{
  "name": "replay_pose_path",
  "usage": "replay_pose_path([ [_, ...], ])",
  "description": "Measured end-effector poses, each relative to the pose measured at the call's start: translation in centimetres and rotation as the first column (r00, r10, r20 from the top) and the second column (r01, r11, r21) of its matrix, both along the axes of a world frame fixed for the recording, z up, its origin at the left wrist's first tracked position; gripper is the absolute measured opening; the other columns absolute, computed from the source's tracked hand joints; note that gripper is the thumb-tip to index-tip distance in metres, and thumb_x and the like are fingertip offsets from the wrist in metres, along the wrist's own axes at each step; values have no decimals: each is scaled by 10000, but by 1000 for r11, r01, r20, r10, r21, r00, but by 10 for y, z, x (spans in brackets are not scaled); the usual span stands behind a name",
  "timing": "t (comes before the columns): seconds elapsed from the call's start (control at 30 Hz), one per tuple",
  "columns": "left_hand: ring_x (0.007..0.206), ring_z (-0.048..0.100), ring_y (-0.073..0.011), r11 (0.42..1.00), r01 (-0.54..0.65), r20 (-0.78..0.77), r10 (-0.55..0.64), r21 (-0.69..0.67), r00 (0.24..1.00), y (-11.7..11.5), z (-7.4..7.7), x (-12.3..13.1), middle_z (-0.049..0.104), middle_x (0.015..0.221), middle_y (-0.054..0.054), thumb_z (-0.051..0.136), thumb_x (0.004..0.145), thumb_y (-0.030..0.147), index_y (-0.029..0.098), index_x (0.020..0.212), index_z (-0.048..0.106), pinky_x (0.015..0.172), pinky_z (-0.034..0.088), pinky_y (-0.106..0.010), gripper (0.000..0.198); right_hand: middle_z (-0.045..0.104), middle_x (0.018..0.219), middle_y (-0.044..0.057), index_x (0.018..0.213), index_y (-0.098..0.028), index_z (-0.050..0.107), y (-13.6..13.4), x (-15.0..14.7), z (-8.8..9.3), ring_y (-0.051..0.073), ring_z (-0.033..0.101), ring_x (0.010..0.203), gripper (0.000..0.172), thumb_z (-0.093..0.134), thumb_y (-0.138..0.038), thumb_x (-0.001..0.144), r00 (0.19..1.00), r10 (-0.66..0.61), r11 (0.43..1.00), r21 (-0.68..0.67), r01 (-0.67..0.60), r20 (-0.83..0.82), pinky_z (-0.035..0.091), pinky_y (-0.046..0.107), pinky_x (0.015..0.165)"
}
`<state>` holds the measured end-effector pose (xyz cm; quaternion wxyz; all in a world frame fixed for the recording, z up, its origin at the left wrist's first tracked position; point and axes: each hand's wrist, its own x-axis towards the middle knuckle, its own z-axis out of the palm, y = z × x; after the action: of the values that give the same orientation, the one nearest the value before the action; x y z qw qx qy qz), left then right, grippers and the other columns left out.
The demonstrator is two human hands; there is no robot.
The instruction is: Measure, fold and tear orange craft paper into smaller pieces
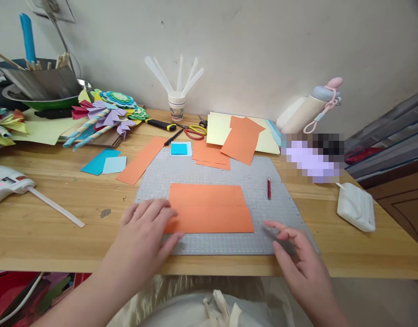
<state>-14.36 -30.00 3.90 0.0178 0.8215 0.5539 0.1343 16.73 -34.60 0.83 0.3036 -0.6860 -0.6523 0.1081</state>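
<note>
A sheet of orange paper (207,209) lies on the grey cutting mat (226,244), with a crease or overlap line running across its middle. My left hand (149,227) is at the sheet's left edge, fingers extended and the tips over the paper; whether they press on it I cannot tell. Right of the sheet, my right hand (297,254) hovers over the mat's lower right part, its thumb and fingers apart with nothing between them. A short dark red pencil (269,189) rests on the mat above my right hand.
Behind the mat are more orange sheets (241,141), red-and-yellow scissors (196,132), a yellow-black cutter (160,124) and a paper cup (176,106) holding white sticks. A glue gun (7,184) lies left, paper flowers (110,111) behind it. A white device (356,206) stands right.
</note>
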Motion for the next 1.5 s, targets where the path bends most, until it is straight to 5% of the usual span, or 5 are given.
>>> replay_pose_path([
  [0.3,850,572,-206,915,219,-26,-241,-338,970,44,19,19,650,799,0,624,765,225,236,758,619,817,390,-380,14,506,1374,105,1049,-254,526,34,-10,25,289,498,1225,198,475,-310,865,990,53,995,-71,-63,-133,368,224,405],
  [0.47,1010,552,-206,863,503,-154,-492,43,857,25,43,16,638,815,1,414,820,36,269,768,614,985,334,-412,312,547,1344,84,1229,-282,513,70,2,30,255,532,1214,342,487,-388,905,954,270,944,-159,-289,-131,504,379,876],
  [0.7,1019,594,-92,817,544,-148,-524,189,839,41,38,-7,653,1168,181,402,941,120,439,977,635,1019,314,-314,397,472,1428,114,1495,-313,221,140,-29,38,241,566,1152,850,662,-467,785,781,279,831,-267,-488,-559,521,374,825],
  [1.0,1254,444,-243,970,17,-3,-17,242,1000,89,8,-21,551,1357,19,355,863,57,337,1032,694,1000,288,-512,471,632,676,-37,1141,-223,573,147,-43,22,68,445,437,432,661,-359,741,688,22,837,-363,-409,-725,329,198,412],
  [1.5,1028,495,-252,1000,17,-121,-17,-3,993,98,-28,30,557,1161,-91,326,927,230,239,1310,518,876,431,-410,429,575,643,-46,1207,-240,516,170,-41,3,168,553,642,405,546,-344,817,961,59,963,-240,-127,-269,368,285,600],
])
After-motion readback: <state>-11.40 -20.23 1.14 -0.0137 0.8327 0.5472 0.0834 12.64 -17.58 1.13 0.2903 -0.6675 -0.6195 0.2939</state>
